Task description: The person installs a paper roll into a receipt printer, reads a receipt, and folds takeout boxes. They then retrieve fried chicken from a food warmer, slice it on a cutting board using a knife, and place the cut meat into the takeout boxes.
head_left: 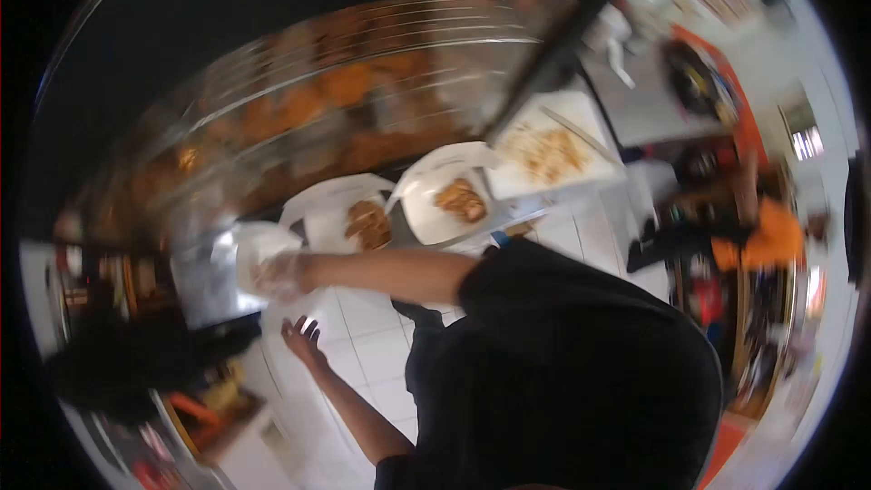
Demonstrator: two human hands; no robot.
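Note:
My right hand (pixel 279 275), in a clear plastic glove, reaches left to a white container (pixel 249 249) at the counter's left end. Motion blur smears its fingers, so I cannot tell whether they grip the container or only touch it. My left hand (pixel 302 341) hangs lower, over the floor, fingers apart and nothing in them. Right of the gloved hand stand two open white takeaway boxes, the nearer one (pixel 319 229) holding chopped brown food (pixel 367 224). Similar chopped food (pixel 461 200) lies in the other box (pixel 419 218).
A white cutting board (pixel 508 183) with food scraps and a knife (pixel 573 129) lies right of the boxes. Behind them stands a glass display case (pixel 272 118) with blurred orange and brown contents. A person in an orange top (pixel 771 231) is at the far right.

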